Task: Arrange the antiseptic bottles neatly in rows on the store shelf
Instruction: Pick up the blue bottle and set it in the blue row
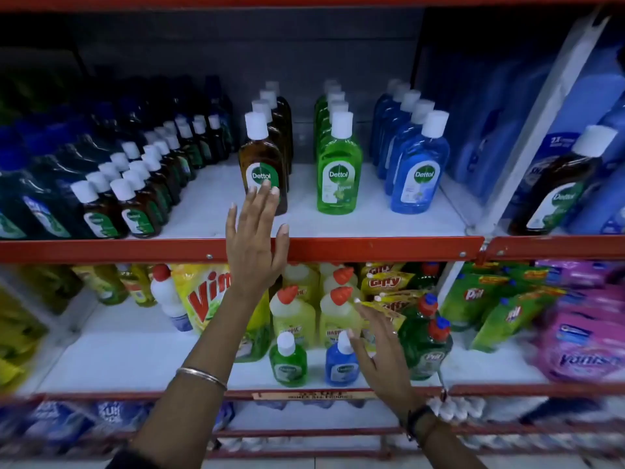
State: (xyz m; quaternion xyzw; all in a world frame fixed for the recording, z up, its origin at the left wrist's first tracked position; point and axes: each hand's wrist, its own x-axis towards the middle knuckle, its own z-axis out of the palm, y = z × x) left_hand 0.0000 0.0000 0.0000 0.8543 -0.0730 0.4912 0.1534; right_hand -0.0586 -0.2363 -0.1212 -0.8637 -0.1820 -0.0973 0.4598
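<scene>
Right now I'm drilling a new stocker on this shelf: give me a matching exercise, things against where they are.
Things:
1. brown bottle row
2. small blue bottle
3. left hand
4. large blue bottle row

Places:
A. lower shelf, by the right hand
B. upper shelf, right of the green row
C. fingertips on the front brown bottle
D. upper shelf, left of the green row

Pairs: 1-D, 2-A, 3-C, 4-B

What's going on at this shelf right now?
A person is tidying disinfectant bottles on a store shelf. Their left hand reaches up with open fingers to the front brown bottle, which heads one row beside a green row and a blue row. Their right hand is open on the shelf below, next to a small blue bottle that stands beside a small green bottle. Neither hand grips anything.
</scene>
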